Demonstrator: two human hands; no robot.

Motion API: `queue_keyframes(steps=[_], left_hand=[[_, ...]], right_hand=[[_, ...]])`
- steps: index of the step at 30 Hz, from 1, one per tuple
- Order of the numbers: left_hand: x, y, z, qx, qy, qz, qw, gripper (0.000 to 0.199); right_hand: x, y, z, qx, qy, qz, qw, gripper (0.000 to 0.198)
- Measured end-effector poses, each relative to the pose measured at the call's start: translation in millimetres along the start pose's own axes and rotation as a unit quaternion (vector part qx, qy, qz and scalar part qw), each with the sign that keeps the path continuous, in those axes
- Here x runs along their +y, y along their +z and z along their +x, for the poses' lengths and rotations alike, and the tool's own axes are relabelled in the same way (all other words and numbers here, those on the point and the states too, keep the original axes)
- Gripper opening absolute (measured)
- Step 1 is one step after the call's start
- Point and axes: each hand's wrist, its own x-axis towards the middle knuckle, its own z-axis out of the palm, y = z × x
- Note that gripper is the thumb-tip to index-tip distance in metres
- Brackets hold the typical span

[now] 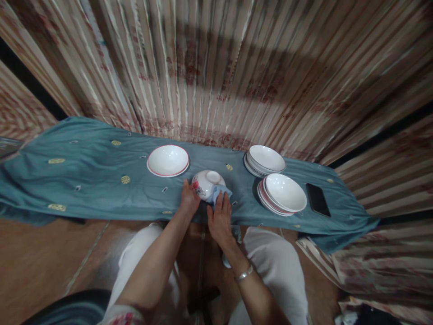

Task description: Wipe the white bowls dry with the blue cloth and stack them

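A white bowl [207, 181] with a red and dark flower pattern is tipped so that its foot ring faces up and away from me. My left hand [190, 198] grips its left rim; the fingertips behind the bowl are hidden. Against the bowl's right side my right hand [220, 219] presses a crumpled light blue cloth [220, 191], its fingers laid over it. To the left on the table is a white bowl with a red rim [168, 160]. Right of my hands stand a stack of red-rimmed bowls [286, 193] and, behind it, a stack of dark-rimmed dishes [266, 159].
A green patterned cloth [98, 180] covers the long narrow table. A black phone [318, 199] lies near its right end. Pleated curtains [209, 67] hang right behind the table. My knees are below its front edge, above a brown tiled floor [43, 257].
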Motion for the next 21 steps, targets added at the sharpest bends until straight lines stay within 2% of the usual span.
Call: queue_keyframes(steps=[4, 12, 18, 21], left_hand=[[-1, -1, 1, -0.001, 0.007, 0.008, 1.000, 0.061], [-1, -4, 3, -0.008, -0.002, 0.018, 1.000, 0.060], [-2, -10, 12, 0.032, -0.005, 0.009, 0.999, 0.050], [-4, -16, 20, 0.018, 0.000, 0.000, 1.000, 0.046]], right_hand=[[-5, -4, -5, -0.005, -0.011, -0.005, 1.000, 0.060], [-14, -7, -12, -0.019, -0.074, -0.027, 0.997, 0.053], [-10, -9, 2, -0.032, -0.147, -0.048, 0.987, 0.052], [-9, -11, 14, -0.051, -0.178, -0.054, 0.981, 0.053]])
